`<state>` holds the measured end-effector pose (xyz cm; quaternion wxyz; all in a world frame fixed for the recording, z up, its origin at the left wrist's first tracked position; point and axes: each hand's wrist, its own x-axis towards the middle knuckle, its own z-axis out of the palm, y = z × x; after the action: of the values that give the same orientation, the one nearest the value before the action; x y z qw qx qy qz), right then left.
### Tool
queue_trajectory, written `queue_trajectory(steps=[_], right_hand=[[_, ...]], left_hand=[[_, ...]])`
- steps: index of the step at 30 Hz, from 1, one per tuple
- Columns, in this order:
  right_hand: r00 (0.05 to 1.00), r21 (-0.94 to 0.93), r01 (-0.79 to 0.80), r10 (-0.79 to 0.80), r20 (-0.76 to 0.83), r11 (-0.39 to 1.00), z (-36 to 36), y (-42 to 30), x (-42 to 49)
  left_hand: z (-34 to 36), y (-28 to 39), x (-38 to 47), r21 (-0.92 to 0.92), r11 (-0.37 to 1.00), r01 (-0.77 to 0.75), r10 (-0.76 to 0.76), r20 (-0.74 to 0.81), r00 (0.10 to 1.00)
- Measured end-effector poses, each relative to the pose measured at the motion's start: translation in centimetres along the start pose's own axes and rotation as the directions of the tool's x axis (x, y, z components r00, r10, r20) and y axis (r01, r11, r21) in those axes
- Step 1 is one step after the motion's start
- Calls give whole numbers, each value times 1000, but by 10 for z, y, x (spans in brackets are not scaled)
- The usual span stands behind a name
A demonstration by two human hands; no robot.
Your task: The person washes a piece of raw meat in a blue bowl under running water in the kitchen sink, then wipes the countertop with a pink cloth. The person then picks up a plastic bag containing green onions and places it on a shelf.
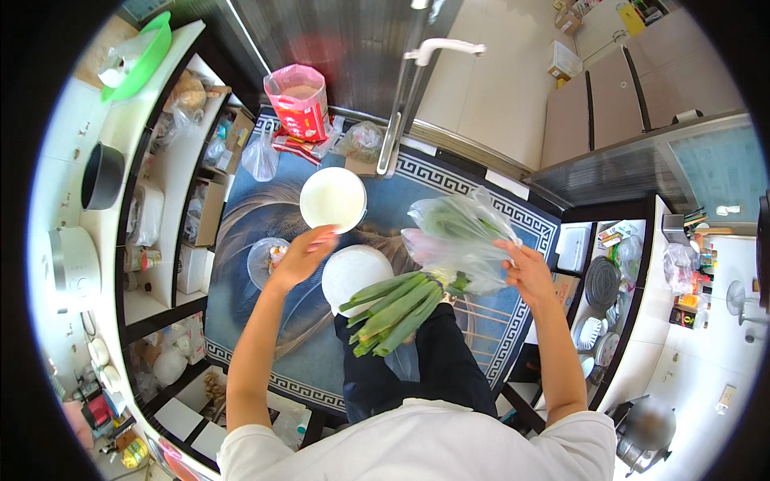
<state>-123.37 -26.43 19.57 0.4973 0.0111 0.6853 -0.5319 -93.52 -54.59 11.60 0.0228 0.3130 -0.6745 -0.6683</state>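
My right hand (524, 267) grips the edge of a clear plastic bag (463, 231), which hangs to the left with green leaves inside. Below the bag is a bundle of long leafy greens (394, 312), gathered near the bag and spreading toward my lap. I cannot tell what supports it. My left hand (305, 255), its fingers blurred, appears to hold nothing. It is over the near side of a white bucket (332, 198) and left of a round white surface (355, 276), partly covered by the greens. A clear bowl (257, 264) with scraps lies beside my left wrist.
A patterned blue mat (289, 337) covers the floor. At the far side are an opened red-and-pink sack (304, 117), a tied white plastic bag (261, 156) and a sliding door frame (394, 132). Open shelves with stored goods (162, 144) and crockery (592, 330) flank me.
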Motion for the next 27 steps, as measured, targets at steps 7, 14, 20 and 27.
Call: queue_trajectory(steps=[7, 14, 20, 27], right_hand=[[979, -123, 152, -132, 157, 981, -44, -45, 6], [913, -208, 394, -357, 196, 895, -96, -96, 15], [784, -350, 619, -523, 335, 703, -132, -113, 66], [968, -336, 249, -228, 101, 909, -201, -182, 82]], left_hand=[[216, 197, 79, -42, 988, -149, 154, 316, 936], [289, 237, 114, 90, 983, -161, 156, 58, 986], [324, 255, 173, -356, 933, 42, 32, 199, 980], [323, 267, 267, -870, 486, -82, 160, -3, 987]])
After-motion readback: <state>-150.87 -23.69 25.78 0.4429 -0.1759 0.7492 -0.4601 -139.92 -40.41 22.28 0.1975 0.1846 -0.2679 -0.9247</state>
